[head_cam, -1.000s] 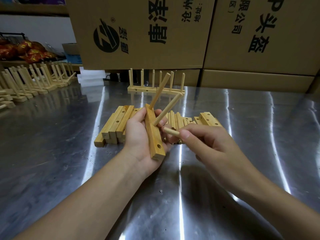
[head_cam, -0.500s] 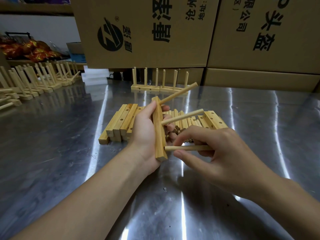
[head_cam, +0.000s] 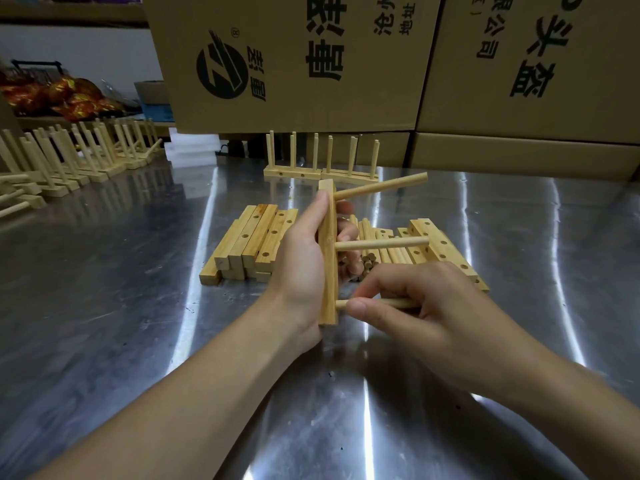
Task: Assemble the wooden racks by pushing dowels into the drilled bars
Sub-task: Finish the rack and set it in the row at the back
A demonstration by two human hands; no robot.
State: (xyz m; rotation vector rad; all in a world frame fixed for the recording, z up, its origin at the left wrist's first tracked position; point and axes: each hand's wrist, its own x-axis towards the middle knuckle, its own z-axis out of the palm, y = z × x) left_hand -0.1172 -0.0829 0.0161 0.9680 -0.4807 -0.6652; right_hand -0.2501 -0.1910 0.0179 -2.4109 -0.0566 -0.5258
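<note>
Drilled bar (head_cam: 328, 258) is clamped in the left hand (head_cam: 301, 268) above the tabletop (head_cam: 104, 306); it stands nearly upright, long axis vertical, drilled face turned right; two seated dowels (head_cam: 381, 242) jut out to the right of the bar; the right hand (head_cam: 426, 306) pinches a third dowel (head_cam: 341, 304), lying level, its tip at the bar's lowest hole. Pushed off-axis, this dowel could jam or skid off the hole; a slack grip could let the bar twist under the push.
</note>
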